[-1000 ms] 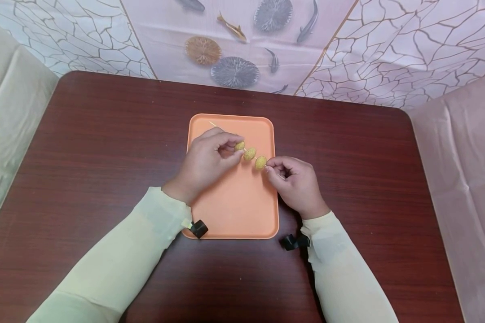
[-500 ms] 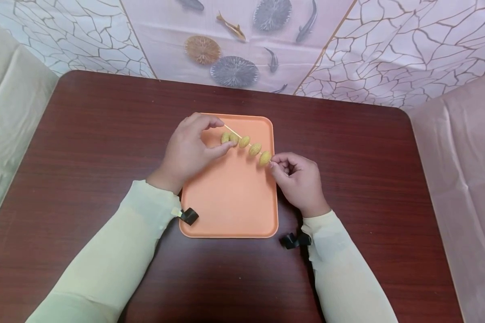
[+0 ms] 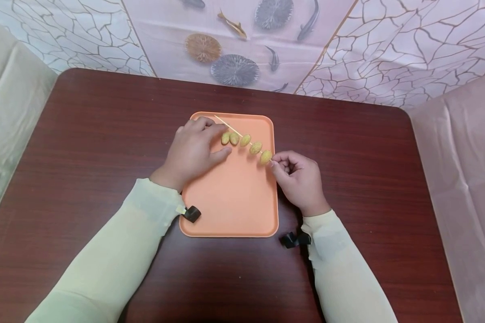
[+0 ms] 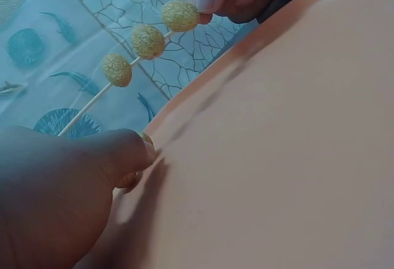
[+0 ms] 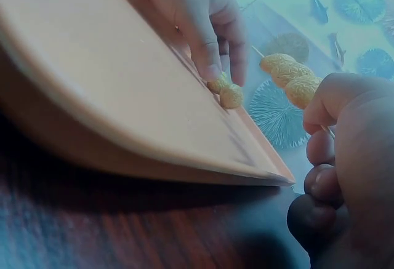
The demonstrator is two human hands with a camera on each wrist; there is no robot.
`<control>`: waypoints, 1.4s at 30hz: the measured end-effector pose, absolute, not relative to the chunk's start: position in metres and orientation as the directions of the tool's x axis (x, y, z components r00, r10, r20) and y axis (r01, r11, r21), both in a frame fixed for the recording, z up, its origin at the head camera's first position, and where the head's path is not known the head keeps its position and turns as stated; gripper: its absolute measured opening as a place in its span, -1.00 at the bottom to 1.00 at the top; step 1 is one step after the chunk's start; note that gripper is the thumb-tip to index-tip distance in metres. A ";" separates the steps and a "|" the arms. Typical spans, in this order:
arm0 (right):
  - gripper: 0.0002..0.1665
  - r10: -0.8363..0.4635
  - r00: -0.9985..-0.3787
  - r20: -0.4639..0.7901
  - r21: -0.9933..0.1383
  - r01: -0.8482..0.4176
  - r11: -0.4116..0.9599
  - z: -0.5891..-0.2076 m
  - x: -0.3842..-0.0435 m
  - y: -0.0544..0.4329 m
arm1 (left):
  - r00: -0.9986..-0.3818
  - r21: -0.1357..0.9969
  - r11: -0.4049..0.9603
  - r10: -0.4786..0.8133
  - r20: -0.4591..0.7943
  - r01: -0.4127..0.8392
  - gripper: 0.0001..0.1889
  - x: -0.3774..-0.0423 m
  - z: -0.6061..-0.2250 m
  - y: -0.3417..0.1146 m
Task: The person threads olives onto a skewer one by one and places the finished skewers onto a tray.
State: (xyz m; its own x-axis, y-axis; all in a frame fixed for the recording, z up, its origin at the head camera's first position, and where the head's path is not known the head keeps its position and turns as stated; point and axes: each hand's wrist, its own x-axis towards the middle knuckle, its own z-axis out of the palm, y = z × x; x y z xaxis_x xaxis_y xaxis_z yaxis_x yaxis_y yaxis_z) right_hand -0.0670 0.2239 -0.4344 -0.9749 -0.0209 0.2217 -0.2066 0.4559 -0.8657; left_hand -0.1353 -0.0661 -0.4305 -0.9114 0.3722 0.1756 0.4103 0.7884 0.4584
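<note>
Head view: an orange tray (image 3: pixel 234 202) lies at mid-frame on the dark worktop (image 3: pixel 359 148). The right hand (image 3: pixel 297 177), right of centre, pinches a skewer (image 3: pixel 233 129) near its lower-right end; three threaded balls (image 3: pixel 256 148), yellow, sit toward that end, and the bare length slants to the upper left above the tray. Two loose balls (image 3: pixel 234 138) lie side by side on the tray's upper part, beside the left hand (image 3: pixel 191 150), whose thumb and fingers stand apart. The step in hand appears to be taking up a further ball for the skewer.

Left wrist view: the threaded balls, spaced apart, run across the upper left; the left thumb hides most of the loose pair, so contact cannot be told.

Right wrist view: the left hand reaches down to the loose pair at upper centre; the skewer slants at right. The next move seems to call for pinching one ball and bringing it to the bare tip, the skewer held steady.
</note>
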 end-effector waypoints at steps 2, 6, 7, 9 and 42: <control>-0.96 -0.019 -0.975 0.221 -0.867 -0.205 0.454 -0.435 -0.067 0.223 | -0.909 0.436 0.798 0.380 0.170 0.416 -0.47 -0.135 -0.431 -0.065; -0.96 -0.019 -0.975 0.220 -0.868 -0.204 0.453 -0.435 -0.068 0.223 | -0.913 0.428 0.807 0.367 0.177 0.408 -0.54 -0.134 -0.432 -0.065; -0.96 -0.019 -0.976 0.218 -0.869 -0.203 0.451 -0.435 -0.068 0.222 | -0.916 0.436 0.806 0.359 0.179 0.401 -0.56 -0.134 -0.432 -0.065; -0.95 -0.020 -0.976 0.216 -0.871 -0.202 0.447 -0.435 -0.068 0.222 | -0.921 0.455 0.802 0.344 0.181 0.388 -0.58 -0.134 -0.432 -0.065; -0.94 -0.049 -0.972 0.231 -0.872 -0.229 0.433 -0.437 -0.066 0.226 | -0.979 0.953 0.260 -0.086 0.183 0.155 -0.53 -0.141 -0.423 -0.071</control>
